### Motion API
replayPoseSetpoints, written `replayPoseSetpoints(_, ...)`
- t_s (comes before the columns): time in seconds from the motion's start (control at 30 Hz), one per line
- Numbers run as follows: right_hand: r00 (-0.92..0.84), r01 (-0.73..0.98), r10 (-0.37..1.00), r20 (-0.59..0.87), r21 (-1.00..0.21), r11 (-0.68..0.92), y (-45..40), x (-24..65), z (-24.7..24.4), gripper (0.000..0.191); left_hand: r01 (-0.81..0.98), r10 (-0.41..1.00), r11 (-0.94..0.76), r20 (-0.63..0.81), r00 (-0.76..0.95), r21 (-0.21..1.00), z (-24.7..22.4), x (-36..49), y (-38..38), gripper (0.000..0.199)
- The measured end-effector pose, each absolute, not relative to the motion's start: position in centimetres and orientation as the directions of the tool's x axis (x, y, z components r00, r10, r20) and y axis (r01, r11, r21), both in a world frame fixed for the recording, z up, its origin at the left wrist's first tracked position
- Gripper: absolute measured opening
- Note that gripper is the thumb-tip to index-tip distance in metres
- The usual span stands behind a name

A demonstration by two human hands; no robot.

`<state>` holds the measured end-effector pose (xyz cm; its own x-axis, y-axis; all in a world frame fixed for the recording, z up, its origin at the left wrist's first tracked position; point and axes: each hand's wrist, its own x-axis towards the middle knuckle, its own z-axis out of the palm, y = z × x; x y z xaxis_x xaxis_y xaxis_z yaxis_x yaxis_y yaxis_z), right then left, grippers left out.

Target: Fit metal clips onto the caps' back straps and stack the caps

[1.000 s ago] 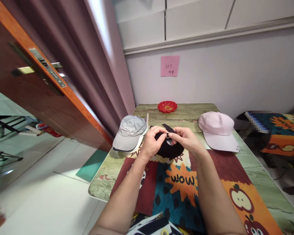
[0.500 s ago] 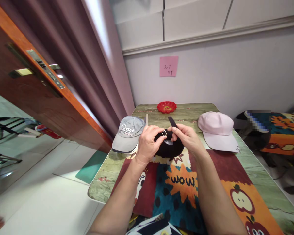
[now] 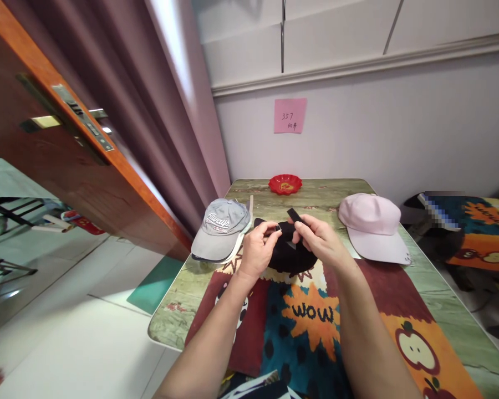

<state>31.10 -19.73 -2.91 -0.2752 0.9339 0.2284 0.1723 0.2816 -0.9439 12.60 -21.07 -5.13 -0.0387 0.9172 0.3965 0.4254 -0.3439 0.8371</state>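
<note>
Between my hands is a black cap (image 3: 293, 259), close above the patterned mat on the table. My left hand (image 3: 258, 249) pinches the small metal buckle (image 3: 278, 227) at the cap's adjustment band. The fingers of my right hand (image 3: 318, 235) are closed on the black strap (image 3: 293, 215), whose free end sticks up past the thumb. To the left lies a grey cap (image 3: 224, 227) with white lettering, stacked on at least one other cap. A pale pink cap (image 3: 372, 224) rests on the right side of the table.
A red scalloped dish (image 3: 285, 184) stands at the table's far edge by the wall. The colourful mat (image 3: 303, 338) covers the near part of the table (image 3: 170, 310). An open wooden door (image 3: 79, 149) and a purple curtain (image 3: 170, 127) are on the left.
The buckle has turned and now shows edge-on at my left fingertips. The strap end has dipped slightly, and the black cap has shifted a little between my hands.
</note>
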Motion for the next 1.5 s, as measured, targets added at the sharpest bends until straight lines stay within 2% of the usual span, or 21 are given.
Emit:
replayPoseSetpoints(0.1, -0.171, 0.162, 0.952, 0.255, -0.946, 0.283, -19.5, 31.6, -2.9, 0.04, 0.44, 0.925, -0.27, 0.357, -0.127, 0.856, -5.0, 12.5, -21.0, 0.018)
replayPoseSetpoints(0.27, 0.045, 0.028, 0.968, 0.246, -0.969, 0.245, -18.3, 32.5, -3.8, 0.043, 0.119, 0.983, -0.123, 0.137, -0.124, 0.985, -5.9, 12.6, -18.8, 0.031)
replayPoseSetpoints(0.43, 0.07, -0.032, 0.974, 0.217, -0.975, 0.219, -17.5, 33.0, -4.3, 0.045, -0.04, 0.97, -0.244, 0.242, -0.038, 0.969, -8.6, 13.5, -15.0, 0.03)
replayPoseSetpoints(0.6, 0.035, -0.037, 0.974, 0.225, -0.973, 0.226, -17.8, 33.0, -4.0, 0.043, 0.004, 0.907, -0.421, 0.42, 0.038, 0.907, -9.2, 14.2, -13.4, 0.027)
replayPoseSetpoints(0.73, -0.021, -0.042, 0.984, 0.179, -0.983, 0.178, -17.7, 32.7, -3.9, 0.035, 0.142, 0.901, -0.433, 0.423, 0.1, 0.89, -7.3, 13.7, -15.2, 0.025)
replayPoseSetpoints(0.83, -0.047, -0.044, 0.986, 0.157, -0.987, 0.155, -17.6, 32.3, -3.7, 0.028, 0.25, 0.912, -0.404, 0.408, 0.039, 0.88, -6.0, 13.2, -17.1, 0.025)
replayPoseSetpoints(0.97, -0.078, 0.061, 0.984, 0.16, -0.984, 0.165, -18.1, 31.7, -3.2, 0.021, 0.316, 0.886, -0.422, 0.46, -0.052, 0.849, -4.9, 12.8, -18.4, 0.02)
replayPoseSetpoints(1.1, -0.09, 0.135, 0.979, 0.185, -0.971, 0.196, -18.6, 30.9, -2.8, 0.021, 0.361, 0.852, -0.484, 0.523, -0.013, 0.797, -4.0, 12.5, -18.7, 0.019)
replayPoseSetpoints(1.27, -0.092, -0.006, 0.98, 0.179, -0.984, 0.179, -18.3, 29.8, -3.7, 0.033, 0.345, 0.842, -0.504, 0.539, -0.007, 0.792, -4.0, 12.2, -18.8, 0.019)
replayPoseSetpoints(1.5, -0.101, -0.16, 0.992, 0.076, -0.985, 0.059, -17.6, 29.0, -4.8, 0.04, 0.213, 0.895, -0.419, 0.441, -0.067, 0.883, -5.3, 12.5, -18.6, 0.021)
